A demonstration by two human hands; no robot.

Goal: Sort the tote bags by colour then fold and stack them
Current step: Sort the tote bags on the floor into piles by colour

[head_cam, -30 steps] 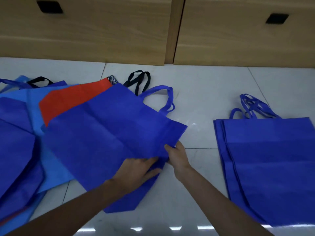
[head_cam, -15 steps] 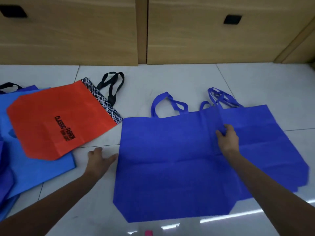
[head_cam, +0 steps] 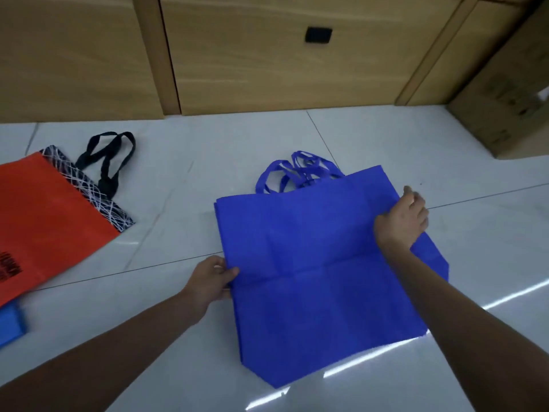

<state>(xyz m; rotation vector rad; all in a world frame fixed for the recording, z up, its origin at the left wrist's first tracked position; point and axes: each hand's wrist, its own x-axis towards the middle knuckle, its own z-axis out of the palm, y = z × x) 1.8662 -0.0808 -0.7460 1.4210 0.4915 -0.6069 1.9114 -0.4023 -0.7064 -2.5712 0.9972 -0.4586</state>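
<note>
Curling onto the blue tote bag (head_cam: 312,278), left hand (head_cam: 212,281) and right hand (head_cam: 401,223) pinch opposite edges.

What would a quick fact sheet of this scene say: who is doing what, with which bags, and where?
surface: pale tiled floor, wooden cabinets behind
main item: dark blue tote bags, a flat pile, handles towards the cabinets
left hand: pinches the pile's left edge
right hand: grips fabric at the pile's right edge
set aside: orange tote bag with black handles, flat, left of the pile, not touching it
also seen: light blue bag corner far left; cardboard box far right
folding: not yet done
</note>
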